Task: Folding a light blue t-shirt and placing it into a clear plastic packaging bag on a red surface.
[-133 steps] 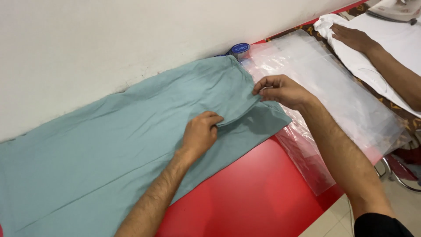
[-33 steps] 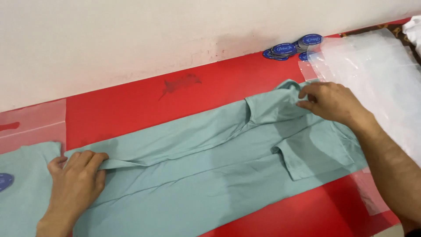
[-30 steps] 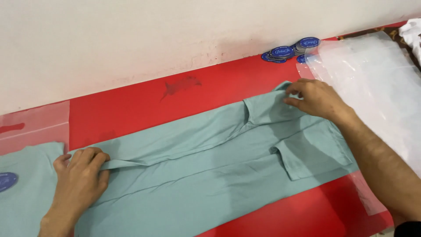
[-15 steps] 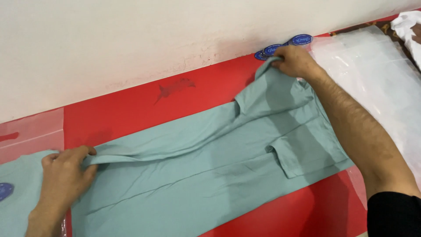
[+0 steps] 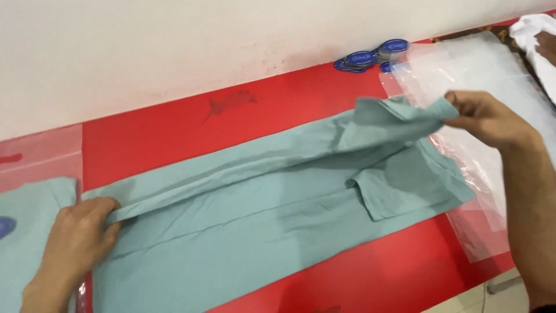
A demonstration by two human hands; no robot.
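Note:
A long sage-green garment (image 5: 249,214) lies partly folded lengthwise on the red table (image 5: 191,124). My left hand (image 5: 78,237) pinches the folded edge at the garment's left end, low on the table. My right hand (image 5: 489,116) grips the far edge at the right end and holds it lifted above the cloth, so a flap hangs between the two hands. A short sleeve (image 5: 399,191) lies flat below my right hand.
Clear plastic bags (image 5: 486,64) are stacked at the right under the garment's end. Several round blue tags (image 5: 365,58) sit by the white wall (image 5: 174,46). Another folded green garment (image 5: 26,232) lies at the left. White cloth (image 5: 536,35) shows at the top right.
My right hand has pulled the garment's upper right edge away from the wall toward me and lifted it. My left hand keeps its pinch at the left end.

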